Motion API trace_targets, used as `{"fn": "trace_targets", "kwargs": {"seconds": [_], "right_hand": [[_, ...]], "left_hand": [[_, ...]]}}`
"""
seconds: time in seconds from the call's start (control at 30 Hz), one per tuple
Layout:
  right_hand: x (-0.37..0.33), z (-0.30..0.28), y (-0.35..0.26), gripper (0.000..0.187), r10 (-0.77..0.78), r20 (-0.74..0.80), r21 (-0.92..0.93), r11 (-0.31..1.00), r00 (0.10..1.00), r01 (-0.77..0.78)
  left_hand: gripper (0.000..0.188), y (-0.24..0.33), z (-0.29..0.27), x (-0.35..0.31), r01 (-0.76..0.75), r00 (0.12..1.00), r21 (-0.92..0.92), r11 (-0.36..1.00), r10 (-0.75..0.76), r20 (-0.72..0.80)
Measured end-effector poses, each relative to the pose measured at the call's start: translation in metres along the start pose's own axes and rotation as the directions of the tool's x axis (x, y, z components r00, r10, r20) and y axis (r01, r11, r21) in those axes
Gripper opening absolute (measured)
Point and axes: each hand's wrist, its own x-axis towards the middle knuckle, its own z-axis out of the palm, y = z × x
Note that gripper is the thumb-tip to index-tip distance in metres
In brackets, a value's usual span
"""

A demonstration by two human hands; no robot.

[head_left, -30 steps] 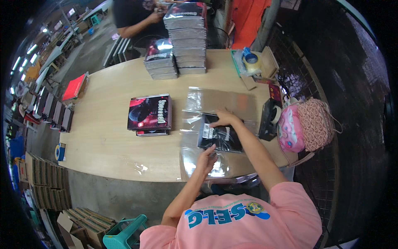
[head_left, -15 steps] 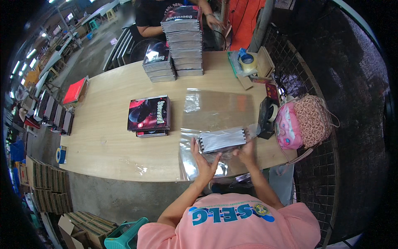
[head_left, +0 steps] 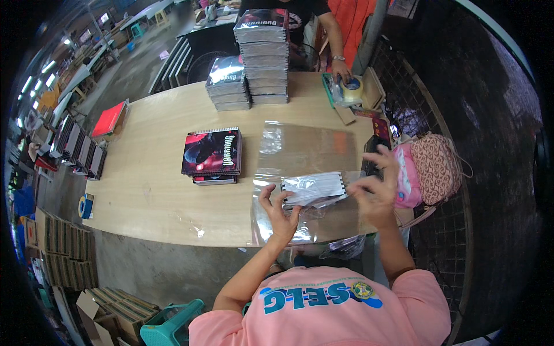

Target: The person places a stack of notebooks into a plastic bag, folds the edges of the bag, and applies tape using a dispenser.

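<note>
A bundle of spiral notebooks (head_left: 313, 187), seen from its pale side with black binding at the ends, stands in clear plastic in front of me. Around its near left corner my left hand (head_left: 281, 220) is closed, thumb on the near side and fingers bent at the left end. My right hand (head_left: 378, 193) is raised off the bundle, fingers apart and slightly blurred, with nothing visible in them. It is nearest to the black tape dispenser (head_left: 375, 151), which it partly covers. Clear plastic sheets (head_left: 300, 144) lie flat beneath the bundle.
Dark-covered notebooks (head_left: 212, 152) are piled left of the plastic. Tall wrapped stacks (head_left: 265, 63) rise at the far edge. A co-worker's hand (head_left: 341, 72) touches tape rolls (head_left: 352, 90) there. A pink and brown bag (head_left: 435, 170) sits at right; a red book (head_left: 109, 119) at far left.
My right hand has left the bundle's right end and moved up and right to the tape dispenser. My left hand stays at the bundle. The co-worker's hand has reached onto the tape rolls.
</note>
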Motion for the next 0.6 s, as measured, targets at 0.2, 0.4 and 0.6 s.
{"fn": "trace_targets", "kwargs": {"seconds": [0.2,0.4,0.6], "right_hand": [[0.048,0.015,0.004,0.025,-0.098,0.39,-0.211,0.958,0.916,0.193],[0.086,-0.016,0.019,0.037,-0.242,0.283,0.075,0.97,0.928,0.23],[0.065,-0.009,-0.002,0.064,-0.334,0.607,0.029,0.916,0.721,0.4]], "left_hand": [[0.029,-0.003,0.007,-0.002,0.053,0.998,-0.208,0.977,-0.061,-0.03],[0.029,0.003,-0.012,0.002,-0.029,0.996,0.033,0.999,0.027,0.086],[0.062,0.008,-0.023,0.017,-0.096,0.991,-0.058,0.994,0.101,0.088]]}}
